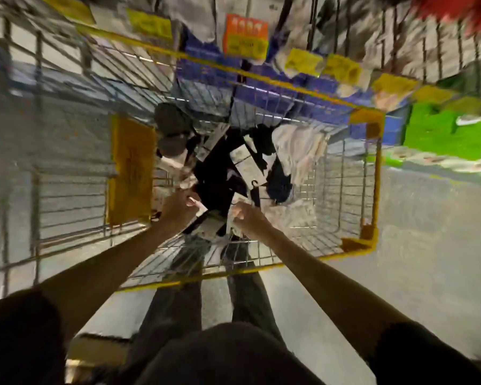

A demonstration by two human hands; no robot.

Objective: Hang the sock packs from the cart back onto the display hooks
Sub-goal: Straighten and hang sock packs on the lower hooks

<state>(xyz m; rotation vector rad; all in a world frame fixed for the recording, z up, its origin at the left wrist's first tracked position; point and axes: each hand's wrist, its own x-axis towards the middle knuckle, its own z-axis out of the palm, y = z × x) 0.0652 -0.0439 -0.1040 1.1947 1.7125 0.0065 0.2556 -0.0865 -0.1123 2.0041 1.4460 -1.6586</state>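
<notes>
Two hands, one wire cart [376, 173]. My left hand [178, 208] is curled round the left end of the nearest sock pack [210, 227], black and white. My right hand [249, 219] is curled at its right end; can't tell if it grips, too blurred. Beyond: pile of packs [242, 162], count unreadable. Far: display [200, 65] with yellow tags [303, 62], smeared, cut off at the top.

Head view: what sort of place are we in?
Probably a shop aisle: a yellow-rimmed wire shopping cart of black-and-white sock packs, and yellow price tags on wire display racks behind.
</notes>
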